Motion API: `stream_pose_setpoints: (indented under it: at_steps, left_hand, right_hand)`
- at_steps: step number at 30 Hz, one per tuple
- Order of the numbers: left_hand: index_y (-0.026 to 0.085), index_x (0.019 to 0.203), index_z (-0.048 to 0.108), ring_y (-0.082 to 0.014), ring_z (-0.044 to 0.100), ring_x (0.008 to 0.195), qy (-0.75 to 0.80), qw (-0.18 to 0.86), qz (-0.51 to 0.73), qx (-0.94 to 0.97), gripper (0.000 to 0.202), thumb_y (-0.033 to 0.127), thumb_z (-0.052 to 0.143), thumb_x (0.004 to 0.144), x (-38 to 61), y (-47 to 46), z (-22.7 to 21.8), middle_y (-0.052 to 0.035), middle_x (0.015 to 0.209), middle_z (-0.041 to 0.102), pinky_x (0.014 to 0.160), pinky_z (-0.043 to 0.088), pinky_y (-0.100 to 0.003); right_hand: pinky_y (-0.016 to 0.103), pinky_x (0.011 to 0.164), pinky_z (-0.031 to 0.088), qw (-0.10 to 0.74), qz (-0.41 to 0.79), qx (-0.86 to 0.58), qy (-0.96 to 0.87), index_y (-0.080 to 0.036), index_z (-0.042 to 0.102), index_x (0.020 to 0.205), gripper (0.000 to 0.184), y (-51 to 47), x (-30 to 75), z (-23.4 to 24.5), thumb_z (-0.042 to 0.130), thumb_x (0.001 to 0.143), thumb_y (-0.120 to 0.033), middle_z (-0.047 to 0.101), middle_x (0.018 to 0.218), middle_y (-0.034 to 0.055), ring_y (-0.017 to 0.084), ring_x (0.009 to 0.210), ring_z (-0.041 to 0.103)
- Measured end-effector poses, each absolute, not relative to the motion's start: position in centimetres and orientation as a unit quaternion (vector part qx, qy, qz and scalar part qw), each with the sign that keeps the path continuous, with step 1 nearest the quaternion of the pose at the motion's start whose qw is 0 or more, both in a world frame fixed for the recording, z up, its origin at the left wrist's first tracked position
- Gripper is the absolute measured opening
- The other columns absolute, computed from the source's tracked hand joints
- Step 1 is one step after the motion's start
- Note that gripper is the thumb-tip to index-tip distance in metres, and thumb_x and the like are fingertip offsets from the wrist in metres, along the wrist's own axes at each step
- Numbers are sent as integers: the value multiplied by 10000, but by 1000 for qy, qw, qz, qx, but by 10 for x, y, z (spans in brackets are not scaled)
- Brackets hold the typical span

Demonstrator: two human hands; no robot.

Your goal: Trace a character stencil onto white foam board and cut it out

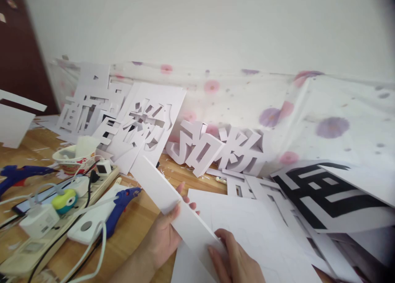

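A long white foam board strip [163,188] slants from the middle of the view down toward me, raised above the table. My left hand [166,229] is closed around its middle, thumb on the near face and fingertips showing past the far edge. Lower down, my right hand [236,258] pinches the strip near its bottom end, which runs out of view. Beneath and beside the hands lies a large white sheet [256,229] with faint drawn outlines. Straight behind the strip stand white three-dimensional cut-out characters [203,147].
Left of my hands are a blue glue gun [120,209], a second blue glue gun [18,176], and a power strip [64,229] with plugs and loose cables. White cut-out boards [154,97] lean at the back. A black-printed character sheet [327,192] lies right. Scraps litter the wooden table [138,217].
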State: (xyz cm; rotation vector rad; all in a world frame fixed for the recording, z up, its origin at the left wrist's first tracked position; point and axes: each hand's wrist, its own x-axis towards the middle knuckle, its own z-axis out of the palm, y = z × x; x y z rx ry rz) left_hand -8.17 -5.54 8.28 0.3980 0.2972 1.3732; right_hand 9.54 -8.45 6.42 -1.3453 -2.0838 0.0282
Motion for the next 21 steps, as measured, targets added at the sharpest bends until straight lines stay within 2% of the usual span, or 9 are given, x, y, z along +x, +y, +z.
stream_pose_setpoints:
  at_steps: [3,5,10,15,21]
  left_hand:
    - [341,1268,452,-159,582,925,132,744,629,180,503,171,581,812,-85,-54,83,28,899,607,942,413,-362]
    - [369,1285,419,-153,585,926,130,743,631,180,530,168,572,819,-86,-53,83,36,903,608,932,420,-351]
    - [410,1295,384,-154,588,955,149,748,626,160,576,162,579,813,-86,-53,85,49,923,621,934,419,-348]
    - [388,1309,372,-162,589,962,150,750,624,162,558,166,555,831,-87,-52,84,40,923,629,936,417,-359]
    - [333,1286,426,-176,574,1015,181,753,616,145,494,171,550,836,-87,-51,85,23,989,636,945,415,-350]
  right_hand:
    - [240,440,478,310,75,-537,-781,-237,410,935,260,-86,97,68,383,866,-486,666,649,5,179,513,643]
    - [236,443,467,290,119,-551,-774,-239,404,941,252,-87,98,70,426,842,-470,657,623,-10,177,501,636]
    - [254,493,459,249,175,-570,-763,-227,421,944,245,-89,98,77,410,839,-448,672,686,10,174,499,613]
    - [265,566,449,213,197,-566,-772,-226,464,838,262,-90,97,81,354,863,-462,663,719,29,198,644,628]
    - [272,601,430,201,236,-577,-756,-212,468,849,257,-91,95,88,363,862,-447,659,756,46,202,677,611]
